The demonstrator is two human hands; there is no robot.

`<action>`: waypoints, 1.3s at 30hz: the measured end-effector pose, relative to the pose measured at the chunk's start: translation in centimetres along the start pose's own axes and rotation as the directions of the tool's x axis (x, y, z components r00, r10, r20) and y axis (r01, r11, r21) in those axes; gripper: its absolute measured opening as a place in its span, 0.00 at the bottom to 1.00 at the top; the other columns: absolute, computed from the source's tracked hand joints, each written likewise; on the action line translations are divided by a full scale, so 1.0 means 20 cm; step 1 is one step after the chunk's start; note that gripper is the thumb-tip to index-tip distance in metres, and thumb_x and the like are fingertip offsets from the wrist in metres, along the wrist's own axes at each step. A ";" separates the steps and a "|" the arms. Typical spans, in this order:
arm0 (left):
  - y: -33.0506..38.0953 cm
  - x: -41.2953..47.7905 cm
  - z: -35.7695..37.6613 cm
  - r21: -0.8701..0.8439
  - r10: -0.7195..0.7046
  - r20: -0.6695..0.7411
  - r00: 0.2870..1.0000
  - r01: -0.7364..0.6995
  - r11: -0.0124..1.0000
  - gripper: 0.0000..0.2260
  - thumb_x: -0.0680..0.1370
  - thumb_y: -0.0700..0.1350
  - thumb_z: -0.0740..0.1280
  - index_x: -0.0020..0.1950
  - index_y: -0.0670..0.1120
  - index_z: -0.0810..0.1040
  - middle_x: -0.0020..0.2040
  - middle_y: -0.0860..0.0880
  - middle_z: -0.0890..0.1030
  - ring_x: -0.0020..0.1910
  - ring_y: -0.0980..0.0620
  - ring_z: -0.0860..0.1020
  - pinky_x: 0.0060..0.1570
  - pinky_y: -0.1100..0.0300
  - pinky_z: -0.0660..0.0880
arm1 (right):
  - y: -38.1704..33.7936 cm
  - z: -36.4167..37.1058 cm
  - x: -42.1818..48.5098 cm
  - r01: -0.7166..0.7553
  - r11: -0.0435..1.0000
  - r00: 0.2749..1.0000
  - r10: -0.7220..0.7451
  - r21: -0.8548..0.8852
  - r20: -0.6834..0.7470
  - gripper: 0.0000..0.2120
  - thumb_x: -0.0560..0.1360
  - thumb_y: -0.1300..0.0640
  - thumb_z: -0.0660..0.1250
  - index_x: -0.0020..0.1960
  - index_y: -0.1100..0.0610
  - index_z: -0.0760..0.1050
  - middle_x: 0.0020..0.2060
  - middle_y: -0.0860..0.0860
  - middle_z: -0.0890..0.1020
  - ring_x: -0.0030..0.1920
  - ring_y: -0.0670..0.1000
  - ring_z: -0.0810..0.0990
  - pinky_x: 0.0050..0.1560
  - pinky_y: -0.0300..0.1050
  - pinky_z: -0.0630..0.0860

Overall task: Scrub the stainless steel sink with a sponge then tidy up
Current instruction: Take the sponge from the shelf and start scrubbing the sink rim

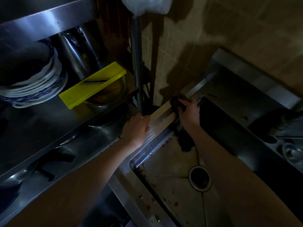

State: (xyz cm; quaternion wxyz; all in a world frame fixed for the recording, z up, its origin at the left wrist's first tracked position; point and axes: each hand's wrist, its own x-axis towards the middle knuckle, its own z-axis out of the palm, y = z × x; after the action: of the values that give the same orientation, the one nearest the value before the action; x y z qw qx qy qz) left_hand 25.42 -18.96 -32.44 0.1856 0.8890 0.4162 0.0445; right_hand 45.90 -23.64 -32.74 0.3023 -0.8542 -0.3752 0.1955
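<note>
Gripping one sponge (177,103), right hand (188,113) rests beside left hand (137,128) on one sink (153,145).

arms: both forearms (98,169) bare right up to the frame edge | left hand (137,127): bare | right hand (188,112): bare too | small dark speck (120,137) by the left wrist, can't tell what it is
</note>
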 end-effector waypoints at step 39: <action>-0.05 0.02 -0.07 -0.191 -0.143 0.125 0.982 0.165 0.968 0.24 0.76 0.49 0.67 0.70 0.46 0.65 0.63 0.45 0.75 0.62 0.44 0.73 0.58 0.48 0.71 | -0.02 0.14 -0.15 0.211 0.949 0.977 -0.202 -0.235 0.062 0.18 0.80 0.51 0.57 0.69 0.45 0.66 0.63 0.54 0.66 0.63 0.59 0.66 0.53 0.55 0.76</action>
State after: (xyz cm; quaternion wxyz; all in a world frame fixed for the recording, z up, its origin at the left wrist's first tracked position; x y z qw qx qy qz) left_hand 24.62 -17.66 -31.55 0.2999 0.8318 0.4665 0.0224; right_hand 42.15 -24.68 -34.20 0.2083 -0.8368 -0.4888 0.1319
